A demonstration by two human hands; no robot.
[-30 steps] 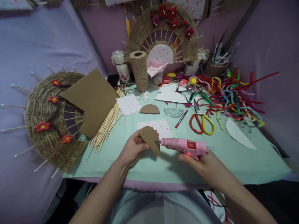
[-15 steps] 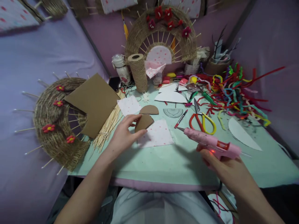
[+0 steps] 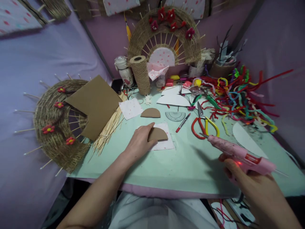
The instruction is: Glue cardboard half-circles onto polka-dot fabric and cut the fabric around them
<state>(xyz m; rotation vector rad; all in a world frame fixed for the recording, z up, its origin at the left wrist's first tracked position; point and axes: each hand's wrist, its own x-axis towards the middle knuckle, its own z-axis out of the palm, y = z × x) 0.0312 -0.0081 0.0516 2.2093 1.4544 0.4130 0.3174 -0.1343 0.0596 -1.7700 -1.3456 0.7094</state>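
My left hand (image 3: 143, 140) grips the left end of a brown cardboard half-circle (image 3: 158, 134) between thumb and fingers, over a white spotted fabric square (image 3: 166, 145). Whether the cardboard lies flat on the fabric I cannot tell. A second cardboard half-circle (image 3: 150, 113) rests just behind. My right hand (image 3: 245, 171) is wrapped round the handle of a pink hot glue gun (image 3: 240, 151), its red light glowing. The gun's nozzle points left, close to the red and yellow handles of the scissors (image 3: 205, 125).
Behind lie a protractor (image 3: 175, 116), a red-tipped pen (image 3: 183, 123) and another spotted fabric piece (image 3: 130, 108). Wooden sticks (image 3: 107, 133) and a twine-wrapped fan (image 3: 54, 136) with a brown board (image 3: 95, 105) are at left. Tangled pipe cleaners (image 3: 243, 92) cover the back right, a twine spool (image 3: 141, 76) the back.
My left hand has moved right with the cardboard half-circle, turning its straight edge towards me over the fabric. My right hand has drawn the glue gun away to the right.
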